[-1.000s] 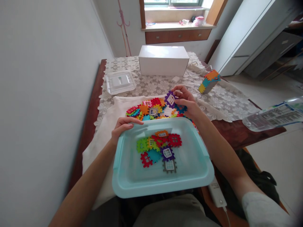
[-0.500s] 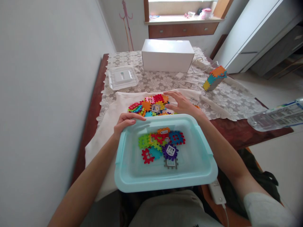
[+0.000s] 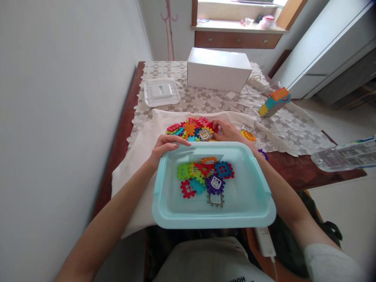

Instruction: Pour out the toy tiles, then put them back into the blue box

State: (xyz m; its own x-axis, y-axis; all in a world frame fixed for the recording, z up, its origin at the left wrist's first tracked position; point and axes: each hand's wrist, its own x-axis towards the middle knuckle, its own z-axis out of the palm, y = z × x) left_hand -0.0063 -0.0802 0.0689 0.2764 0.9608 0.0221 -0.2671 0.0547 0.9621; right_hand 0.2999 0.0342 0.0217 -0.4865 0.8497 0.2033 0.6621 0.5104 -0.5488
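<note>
A light blue plastic bin (image 3: 164,188) rests at the table's near edge above my lap, holding several coloured window tiles (image 3: 205,178). My left hand (image 3: 166,145) grips the bin's far left rim with the fingers curled over it. Just beyond the bin, a pile of coloured interlocking tiles (image 3: 190,131) lies on a white cloth (image 3: 143,149). My right hand (image 3: 228,132) sits at the right side of that pile, fingers bent and closed among the tiles by a red one. What they pinch is hidden.
A white box (image 3: 219,69) and a clear lid (image 3: 161,92) stand farther back on the lace tablecloth. A block built of tiles (image 3: 274,102) lies at the right. A plastic bottle (image 3: 343,154) juts in from the right edge. Loose orange (image 3: 248,136) and purple (image 3: 263,154) tiles lie beside the bin.
My right hand held up a purple tile, then lowered flat over the pile, and now curls into the tiles. My left hand stays on the bin rim. The view has shifted.
</note>
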